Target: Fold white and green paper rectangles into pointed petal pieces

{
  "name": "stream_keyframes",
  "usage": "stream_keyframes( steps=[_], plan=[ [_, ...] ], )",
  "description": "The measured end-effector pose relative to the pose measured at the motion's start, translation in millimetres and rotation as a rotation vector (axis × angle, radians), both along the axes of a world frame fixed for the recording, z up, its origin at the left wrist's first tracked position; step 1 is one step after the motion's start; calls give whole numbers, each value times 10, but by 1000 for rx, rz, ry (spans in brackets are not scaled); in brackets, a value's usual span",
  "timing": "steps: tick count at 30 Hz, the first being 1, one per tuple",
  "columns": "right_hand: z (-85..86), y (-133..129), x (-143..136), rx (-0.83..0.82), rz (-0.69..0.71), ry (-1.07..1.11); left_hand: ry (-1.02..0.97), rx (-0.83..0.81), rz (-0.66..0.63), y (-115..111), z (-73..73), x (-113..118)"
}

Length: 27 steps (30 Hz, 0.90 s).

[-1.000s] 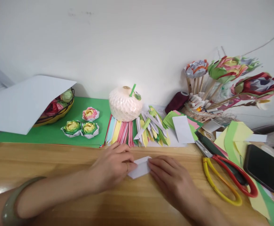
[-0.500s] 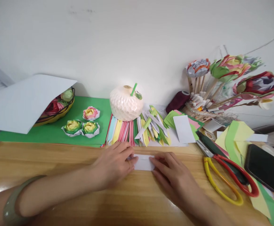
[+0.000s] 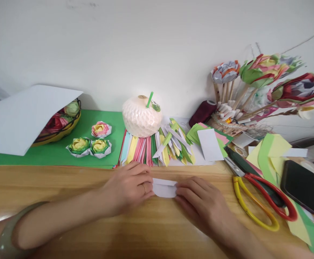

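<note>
A small white paper strip with a folded flap along its far edge is held between both hands, bowed slightly over the wooden table. My left hand pinches its left end, fingers closed; a ring and a bangle show on that arm. At the strip's right end, my right hand has its fingertips closed on the paper. Just beyond the hands are folded coloured paper strips and a loose heap of folded green, yellow and white pieces. The thumbs are partly hidden.
To the right lie scissors with red and yellow handles, a black phone and paper scraps. Behind stand a white coconut-shaped pot and paper flowers on sticks. Paper lotuses and a basket are at left.
The white paper strip, flat on the table before, now bows with its far-edge flap lifted. Both hands stay at its ends, the right one slightly further right. The view has shifted slightly.
</note>
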State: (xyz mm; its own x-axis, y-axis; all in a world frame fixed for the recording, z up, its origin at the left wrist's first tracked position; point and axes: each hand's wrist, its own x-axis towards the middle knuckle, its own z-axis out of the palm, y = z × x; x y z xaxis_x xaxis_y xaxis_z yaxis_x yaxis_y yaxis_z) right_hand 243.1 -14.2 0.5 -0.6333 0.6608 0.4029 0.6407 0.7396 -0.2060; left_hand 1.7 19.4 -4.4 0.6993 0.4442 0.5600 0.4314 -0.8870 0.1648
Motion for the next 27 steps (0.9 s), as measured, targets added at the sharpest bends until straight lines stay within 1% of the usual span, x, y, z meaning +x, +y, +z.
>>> stream_keyframes(
  steps=[6,9,13,17,23,27],
  plan=[
    [-43,-6,-48,-109,-56,94,-58,-322,64,-7,-30,-1],
    [-54,-5,-77,-189,-99,141,-68,-419,115,-22,-38,23],
    [-61,2,-102,-211,-139,174,-68,-448,185,-57,-32,55],
    [-70,15,-112,-193,-137,165,-51,-466,214,-85,-12,65],
    [-80,37,-122,-157,-152,158,-47,-547,244,-75,-1,75],
    [-93,43,-126,-155,-159,157,-50,-556,267,-65,-9,96]
  ],
)
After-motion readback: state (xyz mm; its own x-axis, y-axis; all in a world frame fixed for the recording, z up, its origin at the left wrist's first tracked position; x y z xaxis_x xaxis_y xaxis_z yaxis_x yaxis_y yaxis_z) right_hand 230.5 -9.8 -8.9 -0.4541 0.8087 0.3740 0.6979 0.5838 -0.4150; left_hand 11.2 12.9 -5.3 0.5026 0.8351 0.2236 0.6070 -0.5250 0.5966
